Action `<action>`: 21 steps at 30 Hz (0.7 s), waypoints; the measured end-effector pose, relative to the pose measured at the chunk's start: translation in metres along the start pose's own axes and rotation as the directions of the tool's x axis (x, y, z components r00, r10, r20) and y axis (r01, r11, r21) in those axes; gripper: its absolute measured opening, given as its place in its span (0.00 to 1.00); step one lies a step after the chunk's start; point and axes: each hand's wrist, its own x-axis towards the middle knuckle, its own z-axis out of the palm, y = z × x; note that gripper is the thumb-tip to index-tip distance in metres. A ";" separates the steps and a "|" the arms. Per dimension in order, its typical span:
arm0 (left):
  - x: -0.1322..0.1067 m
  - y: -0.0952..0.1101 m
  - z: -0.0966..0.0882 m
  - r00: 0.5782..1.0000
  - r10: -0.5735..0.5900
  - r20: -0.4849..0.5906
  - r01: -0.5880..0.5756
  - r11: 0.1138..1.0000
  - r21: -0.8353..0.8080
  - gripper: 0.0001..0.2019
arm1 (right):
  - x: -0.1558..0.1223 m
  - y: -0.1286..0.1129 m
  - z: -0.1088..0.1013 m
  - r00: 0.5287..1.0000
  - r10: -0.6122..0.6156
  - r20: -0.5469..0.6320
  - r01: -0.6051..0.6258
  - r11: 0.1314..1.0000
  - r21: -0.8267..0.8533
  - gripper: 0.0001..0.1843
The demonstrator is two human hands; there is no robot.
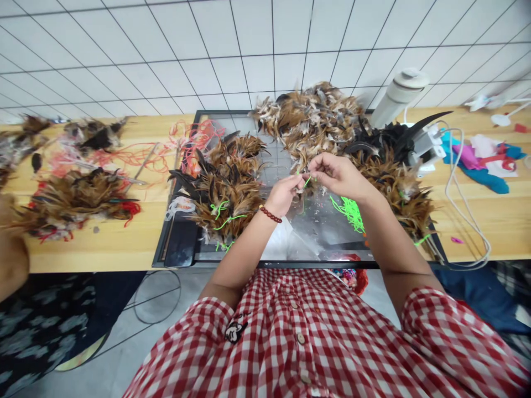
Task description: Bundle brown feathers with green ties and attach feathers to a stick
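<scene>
My left hand [285, 193] and my right hand [338, 174] meet over a glass-topped mat [307, 237] on the wooden bench. Both pinch a short piece of bright green string [306, 182] held between them, with a small tuft of feathers seemingly under the fingers. A loose bunch of green string [352, 213] lies just below my right wrist. Bundles of brown feathers tied with green string [226, 202] lie left of my left hand. A large heap of loose brown and white feathers [311, 119] rises behind both hands.
More brown and black feathers [398, 188] lie to the right. A white cylindrical device [398, 94] with a cable [464, 215] stands behind. Red string [136, 157] and feather bundles [78, 199] cover the left bench, beside another person's arm [10, 254]. Coloured cloth scraps [481, 157] lie at far right.
</scene>
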 end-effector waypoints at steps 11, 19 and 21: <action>0.005 -0.017 -0.011 0.972 0.154 0.176 -0.233 0.703 0.671 0.07 | 0.016 -0.004 0.008 0.969 -0.130 0.211 0.193 0.929 -0.316 0.09; 0.000 -0.021 -0.021 0.968 0.184 0.169 -0.250 0.678 0.691 0.15 | -0.002 0.020 0.013 0.977 -0.160 0.139 0.190 0.953 -0.236 0.11; 0.000 -0.022 -0.023 0.962 0.194 0.193 -0.273 0.694 0.666 0.17 | -0.006 0.023 0.017 0.991 -0.088 0.096 0.113 0.946 -0.303 0.10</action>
